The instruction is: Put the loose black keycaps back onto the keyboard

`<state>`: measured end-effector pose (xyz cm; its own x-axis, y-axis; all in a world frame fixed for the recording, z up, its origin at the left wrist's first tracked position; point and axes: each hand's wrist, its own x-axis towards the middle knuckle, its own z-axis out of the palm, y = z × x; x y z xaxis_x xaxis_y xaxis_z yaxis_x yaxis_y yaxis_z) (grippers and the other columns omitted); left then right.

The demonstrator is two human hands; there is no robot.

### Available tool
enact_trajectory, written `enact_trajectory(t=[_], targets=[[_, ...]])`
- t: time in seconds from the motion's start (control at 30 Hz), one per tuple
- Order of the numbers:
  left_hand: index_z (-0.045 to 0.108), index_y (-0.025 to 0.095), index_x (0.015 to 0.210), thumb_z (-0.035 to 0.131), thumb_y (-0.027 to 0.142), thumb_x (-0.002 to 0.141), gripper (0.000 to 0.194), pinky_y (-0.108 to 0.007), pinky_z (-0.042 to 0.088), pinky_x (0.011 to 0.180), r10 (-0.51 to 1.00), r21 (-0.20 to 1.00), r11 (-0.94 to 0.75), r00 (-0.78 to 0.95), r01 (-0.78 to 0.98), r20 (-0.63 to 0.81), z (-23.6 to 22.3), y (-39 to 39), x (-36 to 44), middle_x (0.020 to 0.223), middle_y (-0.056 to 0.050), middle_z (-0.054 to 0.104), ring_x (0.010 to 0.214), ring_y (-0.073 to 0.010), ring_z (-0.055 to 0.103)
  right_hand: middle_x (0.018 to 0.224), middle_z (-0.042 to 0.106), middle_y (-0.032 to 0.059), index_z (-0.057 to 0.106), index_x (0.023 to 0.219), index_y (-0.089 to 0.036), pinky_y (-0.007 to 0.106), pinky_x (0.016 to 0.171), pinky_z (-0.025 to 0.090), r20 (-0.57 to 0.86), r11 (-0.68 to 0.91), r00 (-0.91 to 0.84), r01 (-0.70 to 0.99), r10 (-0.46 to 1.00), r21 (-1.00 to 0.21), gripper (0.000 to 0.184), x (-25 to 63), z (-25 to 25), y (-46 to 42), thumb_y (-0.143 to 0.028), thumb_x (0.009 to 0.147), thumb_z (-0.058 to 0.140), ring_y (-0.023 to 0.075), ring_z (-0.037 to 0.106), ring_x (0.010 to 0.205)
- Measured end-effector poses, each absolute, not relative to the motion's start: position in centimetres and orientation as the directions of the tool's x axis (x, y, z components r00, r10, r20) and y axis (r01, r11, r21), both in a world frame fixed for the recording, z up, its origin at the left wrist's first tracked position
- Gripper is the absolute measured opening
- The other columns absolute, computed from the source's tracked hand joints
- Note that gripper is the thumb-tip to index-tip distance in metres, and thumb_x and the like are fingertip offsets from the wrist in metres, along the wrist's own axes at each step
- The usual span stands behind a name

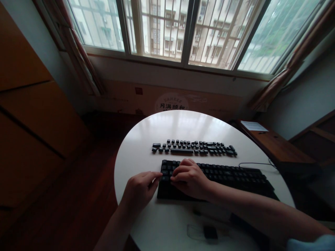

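Observation:
A black keyboard (pixel 235 176) lies on a round white table (pixel 141 139). At its left end is my left hand (pixel 141 186), fingers together and fingertips touching the edge keys; whatever may be between them is hidden. My right hand (pixel 190 176) rests over the keyboard's left part, its fingers bent into a pinch just above the keys. I cannot make out what that pinch holds. Beyond the keyboard, loose black keycaps (pixel 210 143) lie in rows, with a long spacebar keycap (pixel 181 151) among them. The keyboard's lower left strip shows no keycaps.
A wire keycap puller (pixel 195 233) and a small dark block (pixel 210 232) lie near the table's front, blurred in shadow. A cable (pixel 258 163) runs off the right edge. At right stands a brown wooden table (pixel 282 146) with a paper sheet (pixel 254 126). Windows are behind.

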<state>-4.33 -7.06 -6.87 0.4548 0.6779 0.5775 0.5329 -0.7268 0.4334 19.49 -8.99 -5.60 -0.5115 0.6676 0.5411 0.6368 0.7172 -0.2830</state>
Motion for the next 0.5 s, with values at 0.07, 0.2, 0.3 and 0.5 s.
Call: enact_trajectory(t=[0.07,0.2,0.3,0.5], targets=[[0.073,0.021,0.095,0.055,0.019,0.09,0.018,-0.026,0.055,0.065,0.678,0.433,-0.726,0.451,0.534,0.58,-6.8,-7.1,-4.3,0.084,-0.003,0.077,0.072,-0.0175,0.073,0.087,0.076,0.0015,0.074,0.081,-0.026,0.038,0.079,0.04,0.537,0.734,-0.537,0.628,0.65,-0.261,0.012,19.6,-5.6,-8.9,-0.03,0.089,0.067,0.0193,0.058,0.083],[0.072,0.021,0.095,0.056,0.017,0.089,0.018,-0.026,0.054,0.065,0.682,0.434,-0.722,0.452,0.539,0.575,-7.0,-7.1,-4.4,0.085,-0.002,0.077,0.073,-0.0175,0.073,0.089,0.075,0.0022,0.075,0.081,-0.026,0.039,0.08,0.04,0.51,0.754,-0.586,0.62,0.63,-0.219,0.015,19.8,-5.0,-8.8,-0.029,0.091,0.064,0.0197,0.057,0.084],[0.072,0.021,0.096,0.056,0.016,0.088,0.018,-0.026,0.053,0.065,0.685,0.426,-0.72,0.462,0.548,0.563,-7.2,-7.1,-4.5,0.085,-0.002,0.076,0.073,-0.017,0.072,0.107,0.073,0.0042,0.077,0.086,-0.027,0.042,0.088,0.042,0.485,0.744,-0.592,0.634,0.644,-0.213,0.011,19.8,-4.3,-9.2,-0.032,0.087,0.067,0.0233,0.058,0.099],[0.074,0.022,0.097,0.057,0.017,0.088,0.02,-0.029,0.052,0.066,0.615,0.314,-0.773,0.533,0.551,0.581,-6.3,-7.7,-3.9,0.078,-0.004,0.065,0.076,-0.0184,0.061,0.142,0.057,0.0052,0.079,0.089,-0.028,0.051,0.104,0.039,0.398,0.743,-0.639,0.638,0.658,-0.204,0.013,20.5,-3.0,-9.2,-0.033,0.088,0.067,0.0309,0.049,0.131]])
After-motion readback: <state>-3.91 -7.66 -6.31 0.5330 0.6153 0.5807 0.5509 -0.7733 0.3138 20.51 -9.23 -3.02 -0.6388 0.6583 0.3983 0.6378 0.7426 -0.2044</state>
